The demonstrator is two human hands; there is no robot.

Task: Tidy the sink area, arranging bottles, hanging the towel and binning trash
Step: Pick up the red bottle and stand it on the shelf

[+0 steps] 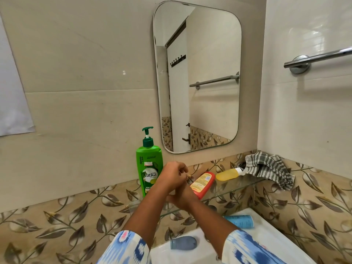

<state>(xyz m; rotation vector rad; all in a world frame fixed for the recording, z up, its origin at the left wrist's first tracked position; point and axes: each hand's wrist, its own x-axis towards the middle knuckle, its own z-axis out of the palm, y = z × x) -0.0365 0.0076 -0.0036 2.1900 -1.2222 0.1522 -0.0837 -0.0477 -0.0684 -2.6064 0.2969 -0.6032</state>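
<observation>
A tall green pump bottle (149, 168) stands upright at the left end of the glass shelf (238, 189). A red bottle (202, 183) lies tilted on the shelf, and my right hand (181, 200) grips its lower end. Just above, my left hand (172, 177) pinches a small tan scrap (189, 176) next to the green bottle. A yellow bottle (227, 174) lies on its side further right. Its cap touches a bunched grey-striped towel (270, 169) in the corner. A blue tube (241, 221) and a grey-blue bottle (182, 242) lie on the white sink (270, 237).
A chrome towel bar (320, 57) is fixed to the right wall, above the towel. A mirror (198, 77) hangs over the shelf. Leaf-patterned tiles run behind the sink. A white sheet (11, 96) hangs on the wall at the far left.
</observation>
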